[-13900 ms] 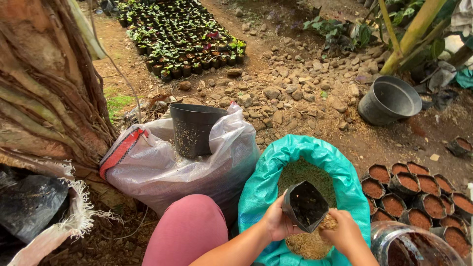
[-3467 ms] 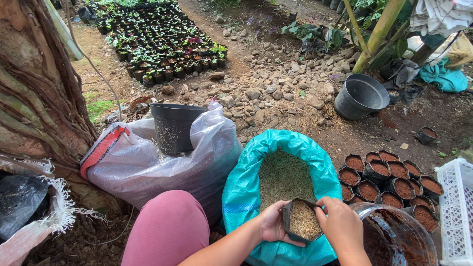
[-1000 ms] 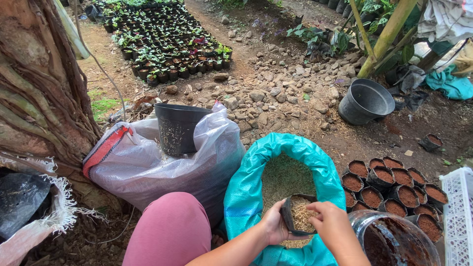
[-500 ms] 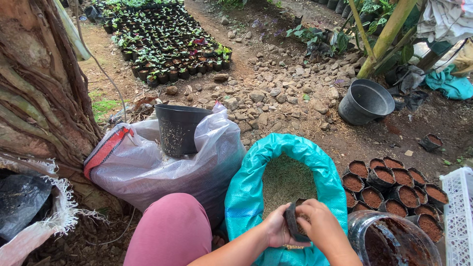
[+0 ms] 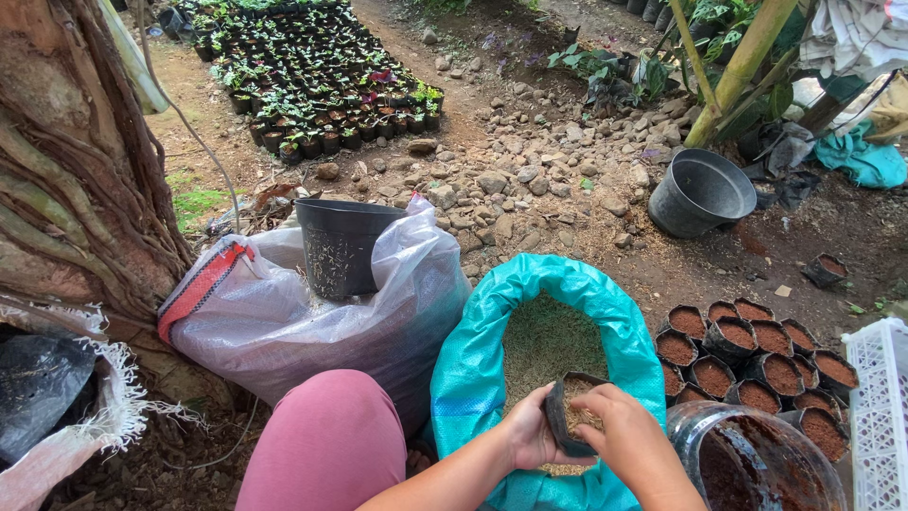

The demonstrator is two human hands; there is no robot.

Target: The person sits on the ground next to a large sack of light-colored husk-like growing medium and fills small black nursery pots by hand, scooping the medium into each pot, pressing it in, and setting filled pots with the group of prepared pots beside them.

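Low in the frame, right of centre, the left hand (image 5: 530,437) is closed around the side of a small black grow bag (image 5: 567,424), thumb on its near wall; that grip holds the bag tilted with its mouth up and to the right. The right hand (image 5: 636,445) curls over the bag's right rim, fingers bent inward onto the pale husk fill inside; whether it pinches the rim or only presses on the fill cannot be told.

The bag hangs just above the open mouth of a teal sack (image 5: 492,360) full of the same pale husk, well inside the sack's rolled rim, with bare fill showing above it toward the frame's centre.

Close at lower right, nearly touching the right wrist, stands a clear jar of reddish-brown soil (image 5: 757,464). Beyond it, at right, a cluster of filled small black bags (image 5: 747,345) sits on the ground, and a white plastic crate (image 5: 880,407) meets the right edge. At left, a pink-clad knee (image 5: 326,445) crowds the sack, with a whitish sack (image 5: 284,322) carrying a black pot (image 5: 340,241) beside it. Stony ground lies open above the sack's far rim, up to a grey bucket (image 5: 700,194).
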